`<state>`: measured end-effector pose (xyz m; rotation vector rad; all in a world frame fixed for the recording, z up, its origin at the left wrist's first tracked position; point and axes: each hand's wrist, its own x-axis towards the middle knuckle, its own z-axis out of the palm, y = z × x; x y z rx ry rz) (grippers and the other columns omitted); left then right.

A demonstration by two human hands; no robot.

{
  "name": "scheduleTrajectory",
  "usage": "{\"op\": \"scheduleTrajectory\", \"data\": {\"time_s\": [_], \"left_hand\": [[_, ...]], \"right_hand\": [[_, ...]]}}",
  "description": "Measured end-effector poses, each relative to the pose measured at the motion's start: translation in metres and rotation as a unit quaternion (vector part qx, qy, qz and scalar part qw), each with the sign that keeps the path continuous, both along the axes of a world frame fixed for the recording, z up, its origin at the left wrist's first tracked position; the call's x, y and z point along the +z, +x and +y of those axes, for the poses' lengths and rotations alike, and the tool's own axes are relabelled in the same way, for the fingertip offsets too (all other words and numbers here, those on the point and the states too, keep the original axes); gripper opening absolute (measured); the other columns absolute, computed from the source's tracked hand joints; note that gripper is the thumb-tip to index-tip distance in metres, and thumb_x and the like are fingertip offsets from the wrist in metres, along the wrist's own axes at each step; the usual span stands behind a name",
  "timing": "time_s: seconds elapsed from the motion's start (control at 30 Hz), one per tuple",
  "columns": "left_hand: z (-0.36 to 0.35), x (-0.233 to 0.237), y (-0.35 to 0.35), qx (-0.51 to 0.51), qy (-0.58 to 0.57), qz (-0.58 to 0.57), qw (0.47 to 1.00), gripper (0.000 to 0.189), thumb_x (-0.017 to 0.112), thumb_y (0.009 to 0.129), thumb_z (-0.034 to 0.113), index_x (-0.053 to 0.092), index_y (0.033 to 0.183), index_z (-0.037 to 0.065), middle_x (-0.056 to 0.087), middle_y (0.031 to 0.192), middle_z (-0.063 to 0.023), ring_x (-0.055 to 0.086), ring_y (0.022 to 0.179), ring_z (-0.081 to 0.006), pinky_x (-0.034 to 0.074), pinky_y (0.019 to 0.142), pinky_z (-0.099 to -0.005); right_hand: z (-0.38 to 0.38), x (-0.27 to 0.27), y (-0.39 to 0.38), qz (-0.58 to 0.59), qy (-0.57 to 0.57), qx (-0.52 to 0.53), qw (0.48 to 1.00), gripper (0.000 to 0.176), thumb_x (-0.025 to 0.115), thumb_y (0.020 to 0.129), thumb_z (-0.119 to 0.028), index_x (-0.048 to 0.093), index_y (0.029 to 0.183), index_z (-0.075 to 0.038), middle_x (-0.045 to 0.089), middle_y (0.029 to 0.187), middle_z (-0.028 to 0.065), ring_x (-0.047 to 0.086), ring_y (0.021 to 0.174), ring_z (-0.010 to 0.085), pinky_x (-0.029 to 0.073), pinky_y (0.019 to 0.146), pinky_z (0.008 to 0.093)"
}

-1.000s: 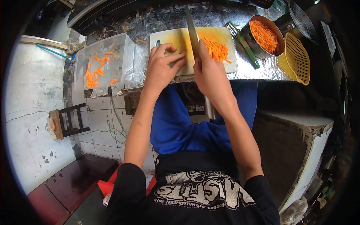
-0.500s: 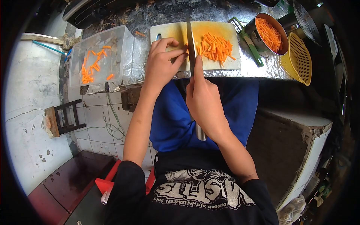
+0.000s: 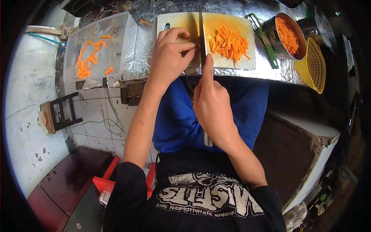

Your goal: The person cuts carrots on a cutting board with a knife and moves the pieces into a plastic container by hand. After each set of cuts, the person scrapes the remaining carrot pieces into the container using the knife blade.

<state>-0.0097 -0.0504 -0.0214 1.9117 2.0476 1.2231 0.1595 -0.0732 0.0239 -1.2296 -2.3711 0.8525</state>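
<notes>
My right hand [image 3: 212,102] is wrapped round the handle of a long knife [image 3: 203,46], its index finger stretched along the blade. The blade stands across a pale cutting board [image 3: 247,63]. On the board's left part, my left hand [image 3: 172,52] has its fingers bent and pressed near the blade; what they pinch is mostly hidden, with a bit of orange showing beside the blade. Cut carrot sticks [image 3: 230,44] lie in a pile to the right of the knife.
A clear plastic box [image 3: 129,50] with several carrot pieces stands left of the board. To the right are a green peeler [image 3: 268,49], a metal pot [image 3: 299,54] of carrot sticks and a yellow basket [image 3: 316,67]. Foil covers the counter's front edge.
The view has shifted slightly, so the board, pot and basket appear further right. Both hands keep their grips, with the knife still beside my left fingertips.
</notes>
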Motion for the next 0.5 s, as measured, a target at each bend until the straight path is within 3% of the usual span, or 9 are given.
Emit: {"op": "scheduleTrajectory", "data": {"time_s": [0.13, 0.3, 0.5], "left_hand": [[0.0, -0.001, -0.002, -0.008, -0.006, 0.007, 1.0, 0.014, 0.077, 0.078, 0.012, 0.08, 0.091, 0.009, 0.065, 0.108, -0.0061, 0.057, 0.104, -0.029, 0.049, 0.092, -0.0383], [0.0, -0.001, -0.004, -0.02, -0.015, 0.032, 0.999, 0.019, 0.078, 0.078, 0.01, 0.08, 0.097, 0.009, 0.065, 0.113, -0.0068, 0.057, 0.109, -0.029, 0.048, 0.095, -0.0376], [-0.001, 0.002, 0.003, -0.002, -0.003, 0.01, 1.0, 0.018, 0.079, 0.079, 0.013, 0.08, 0.097, 0.01, 0.065, 0.111, -0.0068, 0.058, 0.107, -0.028, 0.048, 0.094, -0.0379]], "right_hand": [[0.005, 0.0, -0.005, -0.021, -0.01, -0.001, 1.0, 0.065, 0.055, 0.089, 0.005, 0.025, 0.145, 0.018, 0.06, 0.067, 0.0265, 0.063, 0.059, 0.0429, 0.05, 0.056, 0.0507], [0.041, -0.001, -0.016, 0.074, -0.018, 0.013, 0.997, 0.067, 0.052, 0.086, 0.001, 0.024, 0.143, 0.021, 0.062, 0.069, 0.0351, 0.065, 0.065, 0.0526, 0.053, 0.061, 0.0568], [0.049, -0.011, -0.011, 0.088, 0.044, -0.022, 0.995, 0.064, 0.053, 0.089, -0.003, 0.027, 0.143, 0.02, 0.062, 0.067, 0.0334, 0.065, 0.064, 0.0507, 0.052, 0.06, 0.0571]]}}
